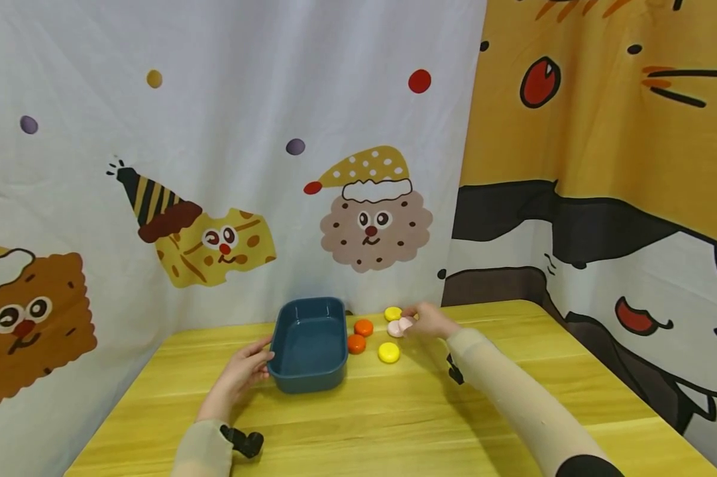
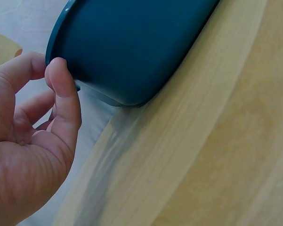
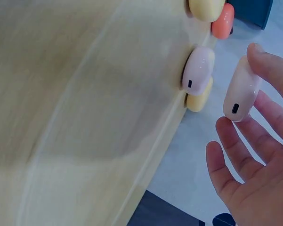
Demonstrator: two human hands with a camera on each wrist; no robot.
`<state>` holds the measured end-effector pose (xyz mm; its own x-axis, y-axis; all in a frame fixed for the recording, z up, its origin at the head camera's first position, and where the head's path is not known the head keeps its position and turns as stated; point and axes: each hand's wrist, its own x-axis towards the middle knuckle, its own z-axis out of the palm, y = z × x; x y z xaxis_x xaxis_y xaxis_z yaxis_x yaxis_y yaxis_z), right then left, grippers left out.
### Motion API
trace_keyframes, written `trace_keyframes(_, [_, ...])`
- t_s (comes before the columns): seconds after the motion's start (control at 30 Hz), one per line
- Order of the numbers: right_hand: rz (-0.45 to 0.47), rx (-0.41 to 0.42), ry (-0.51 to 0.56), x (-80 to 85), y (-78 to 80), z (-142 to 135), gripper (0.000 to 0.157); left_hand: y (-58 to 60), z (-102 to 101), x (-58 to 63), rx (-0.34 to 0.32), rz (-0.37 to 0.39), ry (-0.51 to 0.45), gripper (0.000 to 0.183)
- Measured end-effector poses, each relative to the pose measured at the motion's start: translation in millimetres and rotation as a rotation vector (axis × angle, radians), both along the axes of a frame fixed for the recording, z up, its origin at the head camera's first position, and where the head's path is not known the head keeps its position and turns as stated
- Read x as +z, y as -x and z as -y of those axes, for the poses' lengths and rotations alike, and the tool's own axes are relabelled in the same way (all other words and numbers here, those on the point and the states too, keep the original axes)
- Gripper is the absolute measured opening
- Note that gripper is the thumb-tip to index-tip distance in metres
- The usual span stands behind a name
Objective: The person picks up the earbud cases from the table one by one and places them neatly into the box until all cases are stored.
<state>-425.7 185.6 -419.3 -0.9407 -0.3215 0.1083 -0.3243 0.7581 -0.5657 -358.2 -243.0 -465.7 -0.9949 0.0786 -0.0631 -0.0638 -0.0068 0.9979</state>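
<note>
A dark blue rectangular box (image 1: 309,344) stands upright on the table with its open side up. My left hand (image 1: 242,371) holds its left rim, thumb on the near side, as the left wrist view also shows. Between the thumb and fingers of my right hand (image 1: 430,320) is a pale pink rounded disc (image 3: 242,89) with a small black slot in its edge, raised above the tabletop. A second pale pink disc (image 3: 198,70) lies on the table just beneath, close to a yellow disc (image 1: 393,313).
Two orange discs (image 1: 356,344) lie along the box's right side, and another yellow disc (image 1: 389,352) sits nearer to me. Behind the wooden table (image 1: 346,437) hangs a printed cloth (image 1: 233,132), close to its back edge.
</note>
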Motion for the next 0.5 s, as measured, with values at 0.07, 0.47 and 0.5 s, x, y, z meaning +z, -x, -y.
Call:
trace_keyframes(0.07, [-0.007, 0.008, -0.004, 1.9, 1.1, 1.2, 0.043, -1.3, 0.6, 0.7, 0.005, 0.006, 0.0, 0.058])
trace_keyframes(0.47, [-0.015, 0.021, -0.013, 9.8, 7.6, 8.0, 0.046, -2.6, 0.5, 2.9, -0.008, 0.005, -0.037, 0.061])
trace_keyframes(0.5, [-0.014, 0.02, -0.015, 11.2, 7.4, 8.2, 0.046, -2.2, -0.2, 2.3, -0.01, 0.002, -0.036, 0.061])
